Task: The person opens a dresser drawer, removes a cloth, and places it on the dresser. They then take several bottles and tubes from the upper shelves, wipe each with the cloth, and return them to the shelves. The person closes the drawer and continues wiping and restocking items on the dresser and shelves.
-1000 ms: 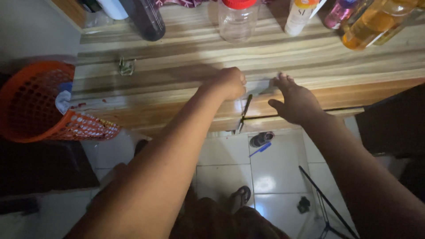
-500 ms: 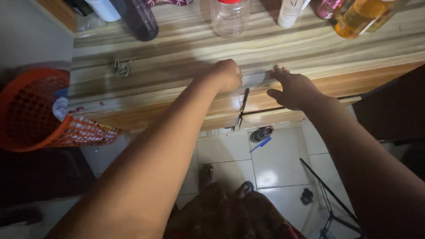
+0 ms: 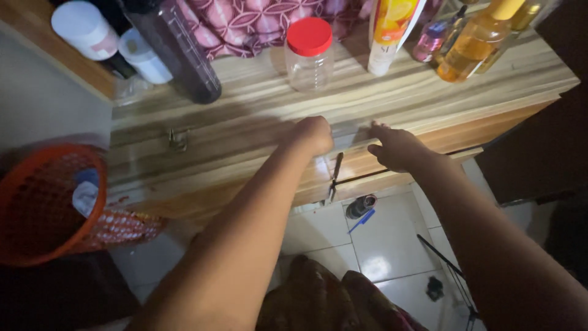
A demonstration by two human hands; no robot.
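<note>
Resting on wooden countertop [image 3: 257, 116]: left hand [image 3: 313, 135] fisted, right hand [image 3: 397, 147] spread | red-lidded jar [image 3: 309, 55] behind | orange basket [image 3: 46, 202] left

A slim dark screwdriver-like tool [image 3: 334, 178] hangs nearly upright, tip down, against the front edge of the striped wooden desk [image 3: 245, 122], between the closed left hand [image 3: 313, 135] and the right hand [image 3: 397, 147].

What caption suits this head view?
Left hand fisted and right hand spread on a striped wooden tabletop near a red-lidded jar.
</note>
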